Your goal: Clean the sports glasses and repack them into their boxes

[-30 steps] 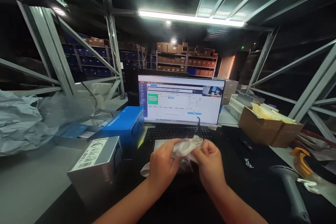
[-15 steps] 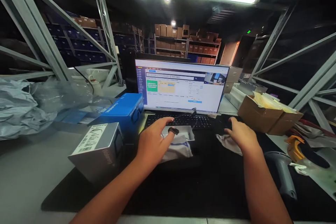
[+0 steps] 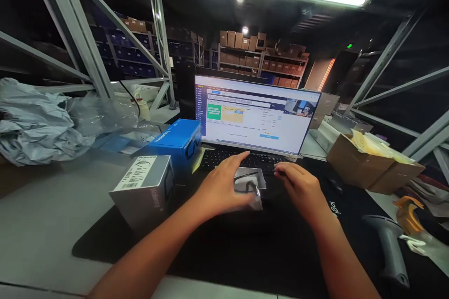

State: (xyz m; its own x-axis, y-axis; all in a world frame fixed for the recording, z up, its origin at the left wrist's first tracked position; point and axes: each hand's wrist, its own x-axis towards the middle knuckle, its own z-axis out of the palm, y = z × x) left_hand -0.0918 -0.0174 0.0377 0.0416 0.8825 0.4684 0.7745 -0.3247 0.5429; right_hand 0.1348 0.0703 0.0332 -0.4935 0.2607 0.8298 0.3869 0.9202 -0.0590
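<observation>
My left hand [image 3: 222, 188] lies palm down on the black desk mat [image 3: 245, 252], fingers stretched toward the keyboard [image 3: 235, 158]. Its thumb rests beside a small black looped item [image 3: 251, 188] in a clear pouch, just in front of a shallow grey tray [image 3: 253, 177]. My right hand [image 3: 300, 187] is next to it, fingers loosely spread, fingertips at the keyboard's front edge. It holds nothing. A lit monitor [image 3: 256, 114] stands behind the keyboard.
A grey box [image 3: 145, 188] and a blue box [image 3: 175, 142] stand left of my hands, with crumpled grey plastic bags [image 3: 38, 124] further left. A handheld scanner [image 3: 389, 247], an orange object [image 3: 407, 208] and an open cardboard box [image 3: 372, 166] are on the right. Metal racking surrounds the desk.
One second ago both hands held a white cloth-like bag together. They let it go; the right hand went right, then came back to the keyboard. The left hand stayed by the tray.
</observation>
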